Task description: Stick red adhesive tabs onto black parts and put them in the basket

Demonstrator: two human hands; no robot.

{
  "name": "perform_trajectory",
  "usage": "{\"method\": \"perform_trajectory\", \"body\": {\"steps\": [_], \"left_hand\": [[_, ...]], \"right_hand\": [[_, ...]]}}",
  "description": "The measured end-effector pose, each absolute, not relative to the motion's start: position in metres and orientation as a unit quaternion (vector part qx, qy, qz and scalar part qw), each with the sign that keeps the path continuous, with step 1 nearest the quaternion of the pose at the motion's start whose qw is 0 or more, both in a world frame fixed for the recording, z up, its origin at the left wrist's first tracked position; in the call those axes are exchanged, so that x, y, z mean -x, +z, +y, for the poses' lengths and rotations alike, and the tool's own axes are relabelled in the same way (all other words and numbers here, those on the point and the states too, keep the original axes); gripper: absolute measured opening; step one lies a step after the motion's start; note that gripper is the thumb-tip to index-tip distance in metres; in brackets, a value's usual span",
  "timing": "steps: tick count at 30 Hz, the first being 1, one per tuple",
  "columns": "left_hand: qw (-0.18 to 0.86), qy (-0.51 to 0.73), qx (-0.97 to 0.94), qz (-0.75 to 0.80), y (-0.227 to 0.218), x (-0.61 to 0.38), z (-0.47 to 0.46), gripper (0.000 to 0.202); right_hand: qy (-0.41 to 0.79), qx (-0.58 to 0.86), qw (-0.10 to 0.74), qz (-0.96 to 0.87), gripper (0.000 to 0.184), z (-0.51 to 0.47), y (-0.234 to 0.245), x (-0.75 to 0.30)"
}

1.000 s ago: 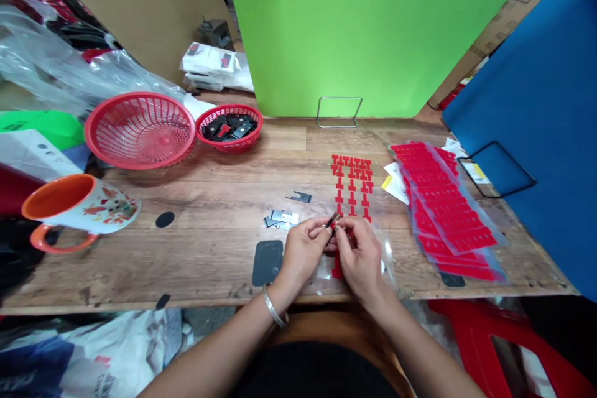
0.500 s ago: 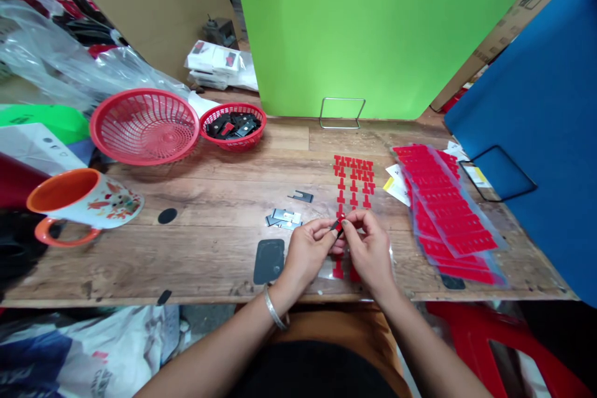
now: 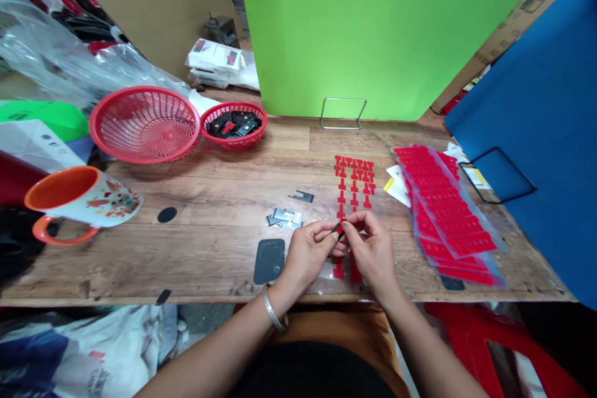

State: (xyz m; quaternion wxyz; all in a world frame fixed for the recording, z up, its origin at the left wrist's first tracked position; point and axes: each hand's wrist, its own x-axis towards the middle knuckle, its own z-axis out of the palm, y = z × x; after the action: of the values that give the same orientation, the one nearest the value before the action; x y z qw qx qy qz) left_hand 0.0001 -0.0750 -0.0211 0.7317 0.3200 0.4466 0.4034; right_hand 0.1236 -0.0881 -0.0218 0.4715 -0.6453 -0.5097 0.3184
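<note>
My left hand (image 3: 308, 252) and my right hand (image 3: 372, 249) meet over the near middle of the wooden table (image 3: 209, 249). Together their fingertips pinch a small black part with a red sticker (image 3: 339, 228) on it. Under the hands lies a clear sheet of red stickers (image 3: 353, 181), partly peeled. A few small metal and black parts (image 3: 284, 218) lie just left of my left hand, and a dark flat pad (image 3: 269, 260) sits near my left wrist.
A stack of red sticker sheets (image 3: 445, 214) lies at the right. A big red basket (image 3: 144, 124) and a smaller red basket with black parts (image 3: 234, 125) stand at the back left. An orange-and-white mug (image 3: 81, 202) lies at the left. Green and blue boards stand behind.
My hands have risen slightly off the sticker sheet and keep working the small part between the fingertips; the view has shifted a little.
</note>
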Motion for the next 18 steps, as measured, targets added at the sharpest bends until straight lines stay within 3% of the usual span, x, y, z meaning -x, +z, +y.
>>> {"method": "perform_trajectory", "body": {"steps": [6, 11, 18], "left_hand": [[0.748, 0.384, -0.307, 0.445, -0.023, 0.001, -0.078, 0.025], [0.753, 0.388, -0.284, 0.449, -0.019, -0.002, -0.078, 0.025], [0.752, 0.379, -0.297, 0.45, -0.014, -0.001, -0.08, 0.024]], "right_hand": [[0.418, 0.587, 0.532, -0.444, 0.046, -0.086, -0.021, -0.131], [0.479, 0.583, 0.492, -0.435, 0.025, -0.088, -0.025, -0.132], [0.542, 0.577, 0.495, -0.357, 0.03, -0.085, -0.031, -0.13]]}}
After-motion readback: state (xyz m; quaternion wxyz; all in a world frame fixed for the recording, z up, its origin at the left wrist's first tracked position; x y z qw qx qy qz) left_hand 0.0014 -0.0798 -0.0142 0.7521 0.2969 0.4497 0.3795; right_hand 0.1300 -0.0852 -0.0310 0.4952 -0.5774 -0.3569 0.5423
